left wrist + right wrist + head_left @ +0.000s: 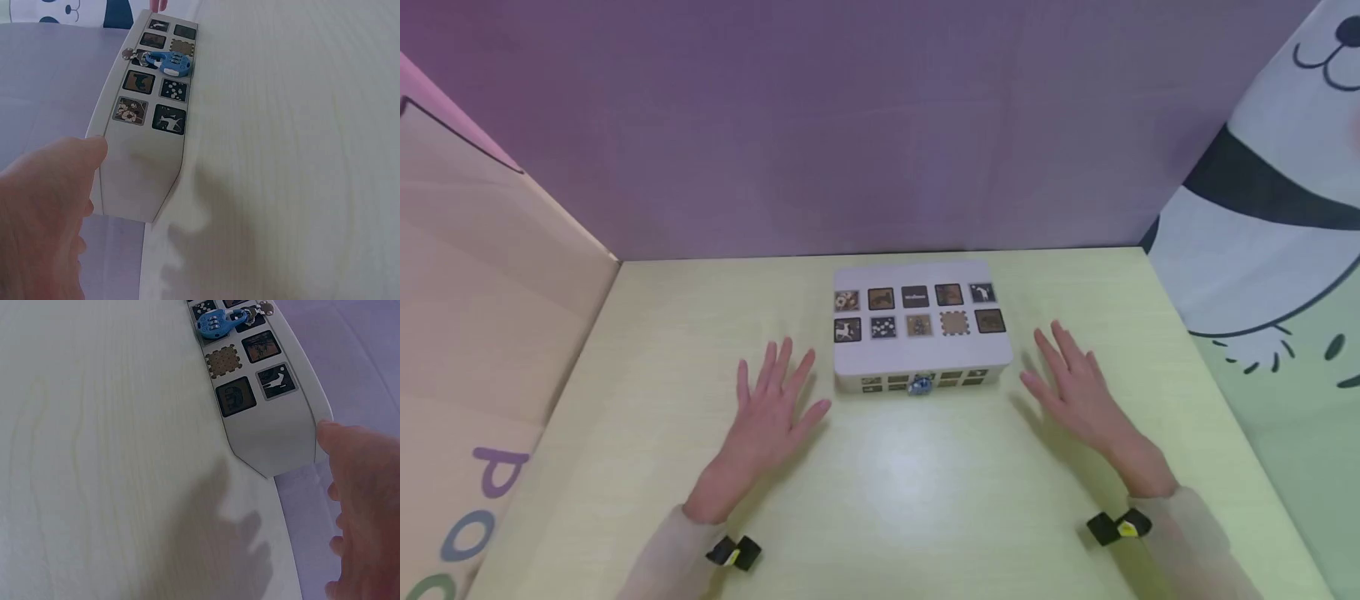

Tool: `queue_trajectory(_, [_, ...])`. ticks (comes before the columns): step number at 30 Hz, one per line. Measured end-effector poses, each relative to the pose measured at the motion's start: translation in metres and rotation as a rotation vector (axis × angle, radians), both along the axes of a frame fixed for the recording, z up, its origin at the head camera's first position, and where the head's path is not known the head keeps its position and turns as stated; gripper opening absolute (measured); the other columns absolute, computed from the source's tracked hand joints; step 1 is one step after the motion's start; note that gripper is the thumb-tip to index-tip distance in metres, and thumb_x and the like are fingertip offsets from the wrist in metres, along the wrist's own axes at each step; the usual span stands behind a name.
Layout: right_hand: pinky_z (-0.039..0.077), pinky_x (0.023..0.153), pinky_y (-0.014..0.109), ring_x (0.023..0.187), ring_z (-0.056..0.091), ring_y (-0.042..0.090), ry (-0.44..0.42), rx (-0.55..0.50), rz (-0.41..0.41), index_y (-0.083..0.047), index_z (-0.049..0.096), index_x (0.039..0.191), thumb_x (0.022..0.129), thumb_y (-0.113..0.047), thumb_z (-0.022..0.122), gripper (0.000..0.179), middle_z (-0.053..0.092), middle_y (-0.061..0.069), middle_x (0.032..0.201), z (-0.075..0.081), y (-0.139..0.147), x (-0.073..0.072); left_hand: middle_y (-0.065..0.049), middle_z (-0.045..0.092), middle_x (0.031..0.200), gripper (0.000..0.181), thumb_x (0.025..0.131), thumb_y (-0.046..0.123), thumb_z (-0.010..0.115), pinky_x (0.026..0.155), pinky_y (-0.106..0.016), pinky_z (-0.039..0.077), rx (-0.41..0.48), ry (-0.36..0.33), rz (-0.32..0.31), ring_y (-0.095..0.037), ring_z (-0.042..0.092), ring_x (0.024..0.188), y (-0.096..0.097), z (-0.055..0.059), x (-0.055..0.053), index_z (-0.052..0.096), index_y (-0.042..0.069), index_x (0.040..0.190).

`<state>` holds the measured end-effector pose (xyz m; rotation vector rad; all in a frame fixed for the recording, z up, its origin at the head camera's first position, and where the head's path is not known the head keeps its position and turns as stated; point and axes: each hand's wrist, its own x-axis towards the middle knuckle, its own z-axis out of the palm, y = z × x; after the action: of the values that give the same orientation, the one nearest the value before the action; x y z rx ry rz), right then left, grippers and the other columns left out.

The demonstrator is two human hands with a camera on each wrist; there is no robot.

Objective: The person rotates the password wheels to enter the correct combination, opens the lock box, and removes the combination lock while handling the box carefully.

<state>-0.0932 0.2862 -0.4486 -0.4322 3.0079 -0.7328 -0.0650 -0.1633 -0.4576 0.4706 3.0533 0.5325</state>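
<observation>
The right wrist view's top edge crops the box (250,372); lid lettering (915,297) (tiny, pale) is unreadable.

Towards eight o'clock in the head view we read a purple p or d (501,457), a blue o (448,540) and a green o (434,579) on the cream side panel (490,275). On the white rectangular box (917,354), the dark label (915,290) towards twelve bears lettering too small for us.

The pale, wood-grained table (902,483) stretches out beneath the outstretched fingers of the left hand (765,425) and right hand (1081,400), its far edge running straight across beyond the fingertips. And right there, between those two sets of fingers, the white picture-covered box (917,354) sits directly on the surface!
</observation>
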Motion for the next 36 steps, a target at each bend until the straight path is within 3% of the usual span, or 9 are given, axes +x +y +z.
queue_trajectory(17, [0.007, 0.119, 0.076, 0.154, 0.01, 0.05, -0.059, 0.046, 0.04, -0.003, 0.02, 0.163, 0.109, -0.044, 0.046, 0.073, 0.006, 0.027, 0.17, 0.005, -0.011, 0.012, -0.018, 0.006, 0.171, 0.073, 0.106, 0.054, 0.045, 0.123, -0.067, -0.007, -0.011, -0.011, -0.046, -0.04, 0.004, 0.158, 0.009, 0.003, 0.017, 0.026, 0.015, 0.164])
queue_trajectory(25, [0.001, 0.119, 0.076, 0.155, 0.006, 0.05, -0.093, 0.092, 0.044, -0.004, 0.02, 0.163, 0.109, -0.046, 0.044, 0.073, 0.008, 0.024, 0.171, 0.007, -0.015, 0.018, -0.02, 0.014, 0.17, 0.073, 0.105, 0.053, 0.048, 0.123, -0.069, -0.001, -0.009, 0.018, -0.076, -0.041, 0.01, 0.157, 0.017, 0.004, 0.022, 0.029, 0.013, 0.163])
queue_trajectory(32, [0.004, 0.12, 0.075, 0.155, 0.008, 0.049, -0.117, 0.133, 0.054, -0.002, 0.025, 0.162, 0.109, -0.049, 0.044, 0.073, 0.009, 0.023, 0.17, 0.008, -0.019, 0.022, -0.02, 0.018, 0.17, 0.074, 0.104, 0.053, 0.05, 0.124, -0.067, 0.001, 0.003, 0.031, -0.08, -0.039, 0.013, 0.157, 0.023, 0.006, 0.028, 0.03, 0.01, 0.162])
queue_trajectory(36, [0.006, 0.121, 0.073, 0.156, 0.009, 0.048, -0.132, 0.138, 0.069, -0.001, 0.027, 0.161, 0.109, -0.049, 0.043, 0.072, 0.011, 0.023, 0.17, 0.009, -0.021, 0.025, -0.021, 0.026, 0.167, 0.074, 0.104, 0.052, 0.051, 0.125, -0.067, 0.008, 0.014, 0.05, -0.074, -0.04, 0.022, 0.155, 0.024, 0.008, 0.03, 0.033, 0.009, 0.161])
